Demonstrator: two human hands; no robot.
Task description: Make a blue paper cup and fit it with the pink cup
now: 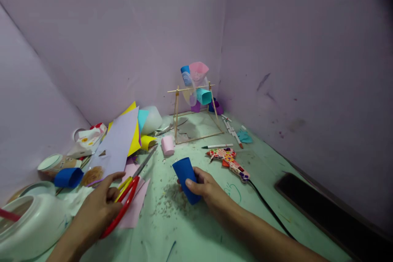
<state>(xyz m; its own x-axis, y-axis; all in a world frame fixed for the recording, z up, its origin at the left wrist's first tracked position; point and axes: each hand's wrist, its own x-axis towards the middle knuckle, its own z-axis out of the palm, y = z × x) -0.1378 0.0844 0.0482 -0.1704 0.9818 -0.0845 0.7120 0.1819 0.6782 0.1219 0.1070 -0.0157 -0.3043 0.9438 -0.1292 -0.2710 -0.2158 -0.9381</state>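
Note:
My right hand [204,188] is closed around a blue paper tube [186,180], thumb on its front, above the pale green tabletop [172,229]. In my left hand [101,204] is a pair of scissors [130,188] with red and yellow handles; the blades point away toward the upper right. Beneath the scissors lies pink paper [135,208]. Farther back, a short pink paper tube [168,146] rests on the table. Behind it a wooden stick frame [177,116] carries a clear wheel hung with coloured paper cups, among them a pink cup [199,71] and a teal one [204,96].
A floral glue gun [225,157] with a black cord [270,208] lies right of centre, near several markers [230,129]. A dark flat object [322,208] sits at the right edge. Coloured paper sheets [116,143] and a white pot [39,221] crowd the left.

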